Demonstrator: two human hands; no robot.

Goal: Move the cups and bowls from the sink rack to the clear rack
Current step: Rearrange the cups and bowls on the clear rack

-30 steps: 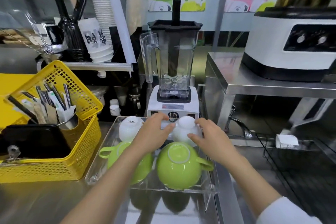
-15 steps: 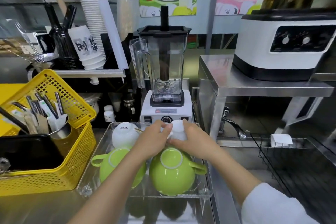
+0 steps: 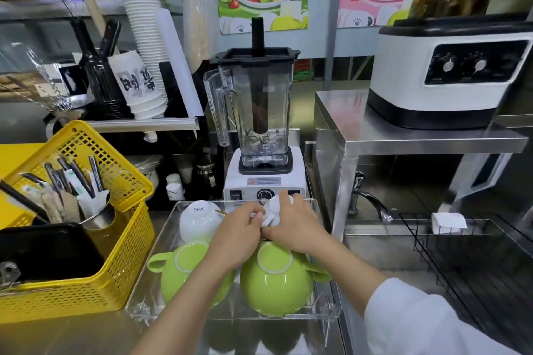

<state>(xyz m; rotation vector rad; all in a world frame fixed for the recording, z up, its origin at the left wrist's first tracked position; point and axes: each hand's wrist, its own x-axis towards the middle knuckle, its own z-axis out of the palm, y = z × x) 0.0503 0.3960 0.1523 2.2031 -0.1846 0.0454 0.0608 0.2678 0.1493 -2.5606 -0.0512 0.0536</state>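
Observation:
A clear rack (image 3: 161, 242) sits on the steel counter before me. Two green bowls lie upside down in its front row, one at the left (image 3: 184, 271) and one at the right (image 3: 277, 282). An upturned white cup (image 3: 197, 217) stands at the back left. At the back right, both my hands grip a second white cup (image 3: 274, 209): my left hand (image 3: 239, 235) from the left, my right hand (image 3: 297, 225) over its top and right side. Most of this cup is hidden by my fingers. The black wire sink rack (image 3: 461, 262) at the right looks empty.
A blender (image 3: 259, 124) stands right behind the clear rack. A yellow basket (image 3: 95, 274) with cutlery and a black tray is at the left. A tap (image 3: 372, 202) and a steel shelf (image 3: 418, 135) carrying a white appliance lie at the right.
Both hands have closed in tighter around the back-right white cup, and my right hand now covers its top. The camera has dipped slightly.

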